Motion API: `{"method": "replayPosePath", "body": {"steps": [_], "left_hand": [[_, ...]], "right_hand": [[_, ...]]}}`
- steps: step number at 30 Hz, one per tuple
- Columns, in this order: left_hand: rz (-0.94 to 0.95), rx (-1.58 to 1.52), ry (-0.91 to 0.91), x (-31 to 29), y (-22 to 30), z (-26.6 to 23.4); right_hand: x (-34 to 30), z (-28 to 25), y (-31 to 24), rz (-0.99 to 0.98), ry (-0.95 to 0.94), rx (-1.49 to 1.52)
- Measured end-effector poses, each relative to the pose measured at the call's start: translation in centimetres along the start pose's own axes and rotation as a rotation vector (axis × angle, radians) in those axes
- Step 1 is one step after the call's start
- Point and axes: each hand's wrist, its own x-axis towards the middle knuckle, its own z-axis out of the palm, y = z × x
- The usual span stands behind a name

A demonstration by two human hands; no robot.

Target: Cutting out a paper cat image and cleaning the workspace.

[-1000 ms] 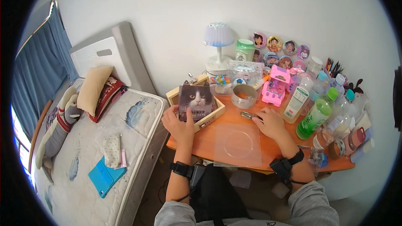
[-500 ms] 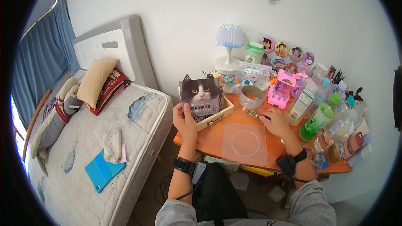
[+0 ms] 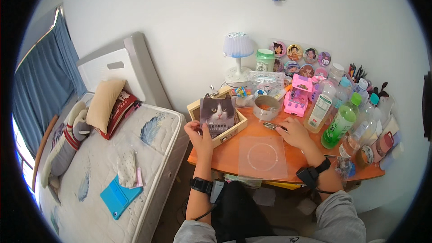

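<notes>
Left hand [image 3: 200, 137]: while its grip clasps the cat card [image 3: 218, 113], the box [image 3: 240, 127] shows behind!
Right hand [image 3: 294, 131]: grip on a metal tool [image 3: 269, 126].

1. The bed [image 3: 159, 155] is on your left; the desk [image 3: 220, 163] is in front of you.
2. The booklet [image 3: 218, 116] in your left hand [image 3: 201, 140] is over the box [image 3: 231, 134].
3. A sheet [image 3: 262, 156] lies near the desk's front edge, right of the box.
4. The tape roll [image 3: 265, 114] sits behind your right hand's [image 3: 293, 134] tool [image 3: 270, 126].
5. The lamp [image 3: 238, 47] is farther back; bottles [image 3: 339, 123] stand right.
</notes>
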Motion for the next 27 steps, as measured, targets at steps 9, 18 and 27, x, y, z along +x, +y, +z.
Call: {"method": "replayPosePath", "body": {"steps": [9,18,27], "left_hand": [[-0.162,-0.3,0.321,0.6,1.5,-0.3],[-0.128,-0.203,0.242,0.4,0.9,-0.6],[0.032,0.097,0.047,0.3,1.1,-0.1]], "right_hand": [[0.1,-0.1,-0.1,-0.04,0.023,0.012],[-0.1,0.0,-0.4,-0.013,-0.002,0.021],[0.3,0.1,0.0,-0.037,0.022,0.037]]}}
